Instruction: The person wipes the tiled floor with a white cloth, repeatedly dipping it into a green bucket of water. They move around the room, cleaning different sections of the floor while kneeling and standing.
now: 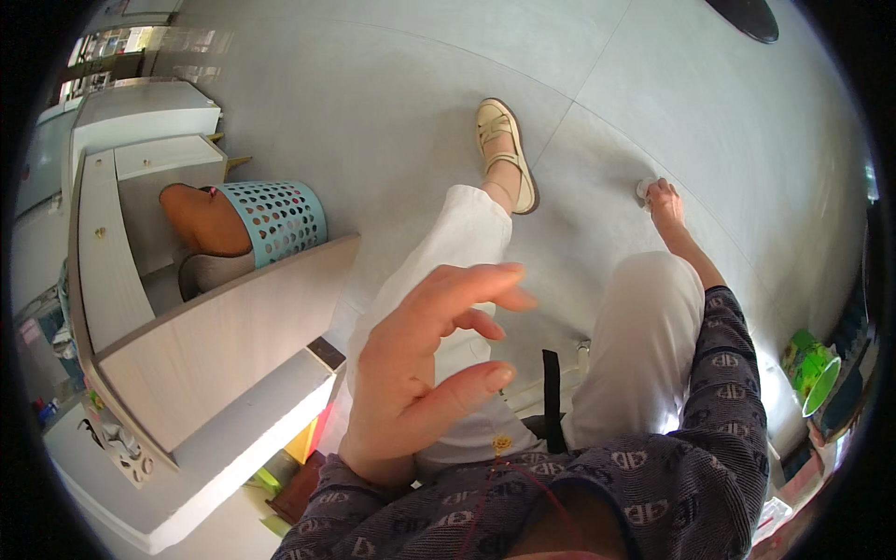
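My left hand (427, 364) is raised in front of my body, close to the camera, above my white trouser leg. Its fingers are curved and apart from the thumb, with nothing between them. Down to the right, my right hand (663, 204) reaches past my knee to the grey tiled floor (602, 63). Its fingers are closed on a small whitish, partly see-through object (643, 189) at floor level. Most of that object is covered by the fingers, so its exact kind is unclear.
A desk-like cabinet (231, 350) stands at left; a light-blue perforated basket (290, 213) holds a brown cushion-like item (210, 220). A green patterned bin (808, 371) is at right. My beige shoe (500, 129) rests ahead. A black strap (551, 399) hangs between my legs. A dark object (752, 17) lies far off.
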Demonstrator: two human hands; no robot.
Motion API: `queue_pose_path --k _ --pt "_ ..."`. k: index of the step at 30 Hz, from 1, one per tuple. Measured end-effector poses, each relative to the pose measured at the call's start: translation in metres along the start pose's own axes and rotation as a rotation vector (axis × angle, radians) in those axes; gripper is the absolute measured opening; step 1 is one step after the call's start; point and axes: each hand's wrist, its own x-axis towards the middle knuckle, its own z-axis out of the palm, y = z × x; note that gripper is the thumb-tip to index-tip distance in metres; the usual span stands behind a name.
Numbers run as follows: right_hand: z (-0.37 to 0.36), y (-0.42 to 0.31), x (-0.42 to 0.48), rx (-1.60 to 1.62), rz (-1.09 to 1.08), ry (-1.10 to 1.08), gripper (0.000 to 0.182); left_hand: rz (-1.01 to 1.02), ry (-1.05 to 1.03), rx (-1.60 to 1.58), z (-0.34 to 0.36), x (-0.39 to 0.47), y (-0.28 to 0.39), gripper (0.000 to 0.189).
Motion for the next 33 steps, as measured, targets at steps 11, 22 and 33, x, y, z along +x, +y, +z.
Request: queue_pose_path --k 11,22,33 --pt "0.002 -0.042 0.050 0.222 0.180 0.125 0.015 -0.079 0.045 0.039 0.017 -0.027 -0.023 0.053" --pt "0.009 -0.153 0.086 0.037 -0.497 0.034 0.025 -0.054 0.118 -0.023 -0.003 -0.033 -0.034 0.056" --pt "0.003 -0.089 0.015 -0.183 -0.523 -0.120 0.017 -0.056 0.196 -0.057 -0.010 -0.047 -0.037 0.054"
